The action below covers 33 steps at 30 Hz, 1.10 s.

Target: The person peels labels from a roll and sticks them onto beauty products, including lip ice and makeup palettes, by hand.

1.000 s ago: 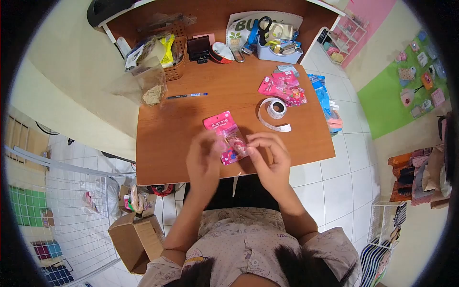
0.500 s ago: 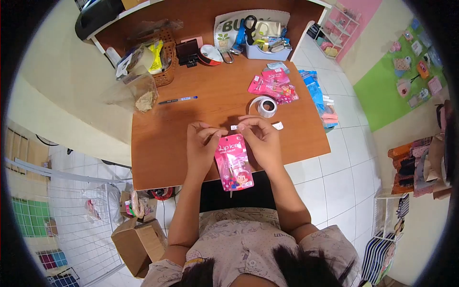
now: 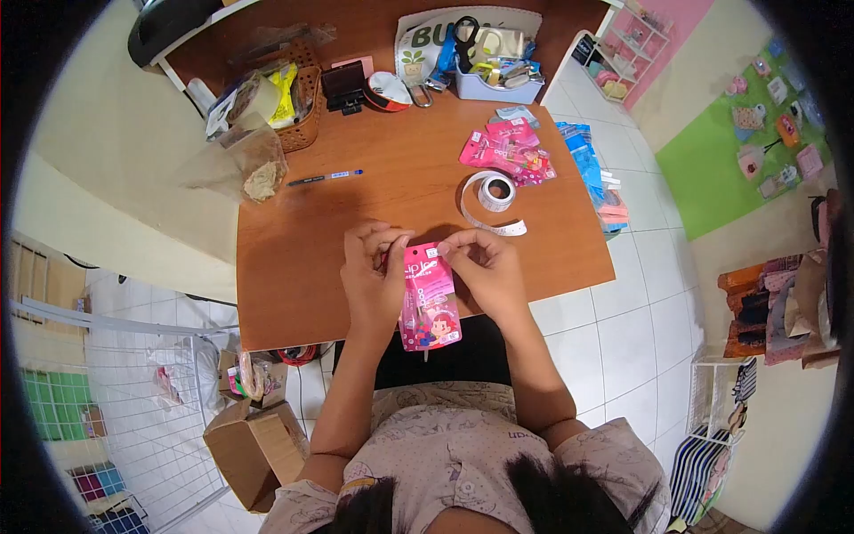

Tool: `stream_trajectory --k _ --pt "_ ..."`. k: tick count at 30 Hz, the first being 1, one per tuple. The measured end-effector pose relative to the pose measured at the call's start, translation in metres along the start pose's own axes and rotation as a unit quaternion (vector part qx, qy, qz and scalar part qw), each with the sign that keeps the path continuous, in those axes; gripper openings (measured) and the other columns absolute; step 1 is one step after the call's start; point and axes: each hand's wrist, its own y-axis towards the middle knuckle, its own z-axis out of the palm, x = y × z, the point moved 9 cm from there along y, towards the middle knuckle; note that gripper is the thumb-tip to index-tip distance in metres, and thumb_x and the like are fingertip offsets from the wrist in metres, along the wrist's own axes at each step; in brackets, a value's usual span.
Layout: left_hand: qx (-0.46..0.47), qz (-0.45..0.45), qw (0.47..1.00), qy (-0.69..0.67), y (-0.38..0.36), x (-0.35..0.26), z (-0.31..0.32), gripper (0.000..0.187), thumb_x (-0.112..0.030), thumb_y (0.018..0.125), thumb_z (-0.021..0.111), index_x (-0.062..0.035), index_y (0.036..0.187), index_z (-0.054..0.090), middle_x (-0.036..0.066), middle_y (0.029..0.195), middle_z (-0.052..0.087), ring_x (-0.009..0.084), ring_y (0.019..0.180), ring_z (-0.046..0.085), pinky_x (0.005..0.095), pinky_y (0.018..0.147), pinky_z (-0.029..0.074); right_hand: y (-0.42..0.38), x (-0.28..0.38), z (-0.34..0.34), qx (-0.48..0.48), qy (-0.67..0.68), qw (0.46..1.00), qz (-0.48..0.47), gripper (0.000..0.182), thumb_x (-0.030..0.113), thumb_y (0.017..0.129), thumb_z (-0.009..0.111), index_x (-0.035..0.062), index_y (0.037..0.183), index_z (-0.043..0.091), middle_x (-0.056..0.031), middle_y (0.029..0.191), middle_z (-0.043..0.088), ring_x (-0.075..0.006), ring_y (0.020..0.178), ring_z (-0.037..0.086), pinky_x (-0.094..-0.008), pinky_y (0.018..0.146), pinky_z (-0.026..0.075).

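A pink Lip Ice packet [image 3: 431,307] hangs upright at the desk's front edge. My left hand [image 3: 375,267] is closed, pinching the packet's top left corner. At its top right corner is a small white sticker [image 3: 431,252], against the pink surface. My right hand [image 3: 487,269] is closed with thumb and forefinger at that sticker's edge; its fingertips partly hide the corner. Behind the hands, a roll of white stickers [image 3: 495,193] stands on the desk with its strip curling out toward me.
Several pink packets [image 3: 507,153] lie at the desk's right. A pen [image 3: 326,178], a plastic bag [image 3: 258,173] and a wicker basket [image 3: 302,125] are at the left. A blue-grey bin [image 3: 498,87] of scissors and tools stands at the back. A cardboard box [image 3: 258,449] sits on the floor.
The white sticker, held above the packet between my fingers before, is now against the packet's top right corner. The packet has shifted slightly left and turned more upright.
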Motion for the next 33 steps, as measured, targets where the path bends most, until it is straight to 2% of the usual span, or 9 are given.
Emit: stream_trajectory --k 3,11,20,23,33 --pt "-0.003 0.0 1.0 0.007 -0.001 -0.002 0.001 0.029 0.005 0.091 0.06 0.0015 0.114 0.042 0.015 0.096 0.07 0.0166 0.091 0.068 0.0247 0.08 0.053 0.0 0.006 0.0 -0.017 0.012 1.0 -0.01 0.008 0.005 0.086 0.07 -0.0009 0.091 0.068 -0.0012 0.074 0.065 -0.0031 0.064 0.056 -0.019 0.059 0.044" --pt "-0.018 0.044 0.999 -0.007 -0.006 -0.006 0.001 0.028 0.005 0.092 0.059 0.0 0.114 0.044 0.014 0.098 0.07 0.0157 0.091 0.067 0.0247 0.081 0.053 -0.004 0.009 0.0 -0.049 0.019 0.998 -0.036 0.008 0.005 0.087 0.069 -0.0014 0.091 0.069 -0.0017 0.073 0.066 -0.0038 0.063 0.057 -0.0197 0.058 0.045" --pt "-0.016 0.022 0.999 -0.026 -0.008 -0.008 0.003 0.026 0.004 0.093 0.059 -0.0002 0.114 0.046 0.013 0.098 0.07 0.0141 0.092 0.067 0.0231 0.079 0.052 -0.007 0.007 0.0 -0.067 0.027 0.996 -0.053 0.007 0.006 0.088 0.069 -0.0014 0.09 0.068 -0.0001 0.069 0.063 -0.0033 0.061 0.055 -0.0192 0.055 0.042" --pt "-0.016 0.042 0.999 -0.004 -0.008 -0.013 0.003 0.024 0.004 0.093 0.059 0.0 0.114 0.047 0.013 0.098 0.07 0.0137 0.093 0.067 0.0226 0.078 0.052 -0.006 0.009 0.001 -0.064 0.027 0.996 -0.06 0.008 0.006 0.088 0.069 -0.0016 0.09 0.068 0.0001 0.068 0.063 -0.0033 0.061 0.054 -0.0193 0.055 0.042" --pt "-0.011 0.048 0.999 -0.012 -0.007 -0.015 0.005 0.023 0.003 0.093 0.059 0.0003 0.113 0.048 0.014 0.099 0.07 0.0138 0.093 0.067 0.0239 0.082 0.051 -0.008 0.01 -0.001 -0.079 0.002 0.995 -0.056 0.008 0.005 0.087 0.07 -0.0021 0.088 0.069 -0.0012 0.069 0.064 -0.0038 0.061 0.055 -0.0198 0.055 0.043"
